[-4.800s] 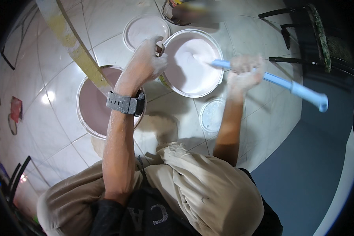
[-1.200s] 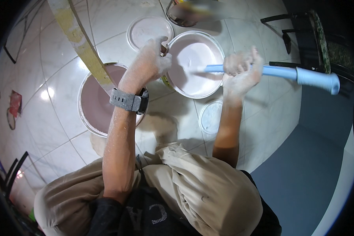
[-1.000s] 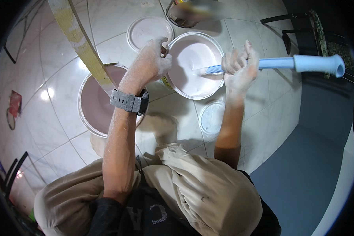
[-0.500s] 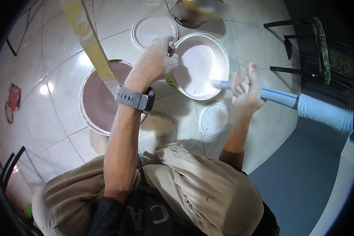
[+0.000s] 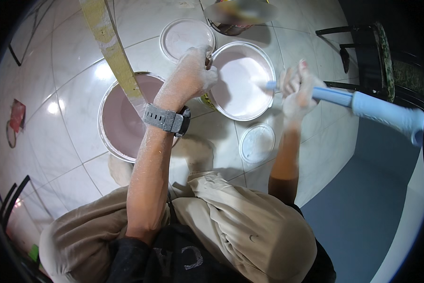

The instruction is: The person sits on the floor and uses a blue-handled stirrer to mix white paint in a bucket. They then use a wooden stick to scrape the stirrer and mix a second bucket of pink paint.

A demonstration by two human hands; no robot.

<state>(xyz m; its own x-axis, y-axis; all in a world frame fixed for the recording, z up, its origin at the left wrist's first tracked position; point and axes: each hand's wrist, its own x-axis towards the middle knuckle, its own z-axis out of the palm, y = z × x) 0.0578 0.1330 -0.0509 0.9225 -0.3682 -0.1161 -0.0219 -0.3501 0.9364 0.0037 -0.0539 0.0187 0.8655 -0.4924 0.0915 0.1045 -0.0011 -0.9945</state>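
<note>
My dust-coated left hand [image 5: 190,75] is closed on something small and brown at the left rim of a white bucket [image 5: 240,44] of pale pink liquid. My right hand [image 5: 297,89] grips a light blue pole [image 5: 377,114], whose thick sleeved end sticks out to the right; its other end reaches into that bucket and is blurred. A larger bucket [image 5: 109,129] with pink material sits partly under my left forearm, a yellow paint-marked wooden batten [image 5: 113,52] standing in it. One pale lid [image 5: 186,35] lies behind my left hand, a smaller one [image 5: 256,143] below the bucket.
A dark can [image 5: 230,28] stands at the back, its top blurred. Black chairs [image 5: 385,66] are at the right, black metal legs [image 5: 14,198] at the left, beside a red item [image 5: 17,114]. My bent knees fill the foreground on the tiled floor [image 5: 70,141], which borders a grey-blue surface [image 5: 358,203].
My right hand and the pole have shifted about in the bucket, rising slightly since half a second ago. My left hand keeps its hold, appearing slightly further right as the view shifts.
</note>
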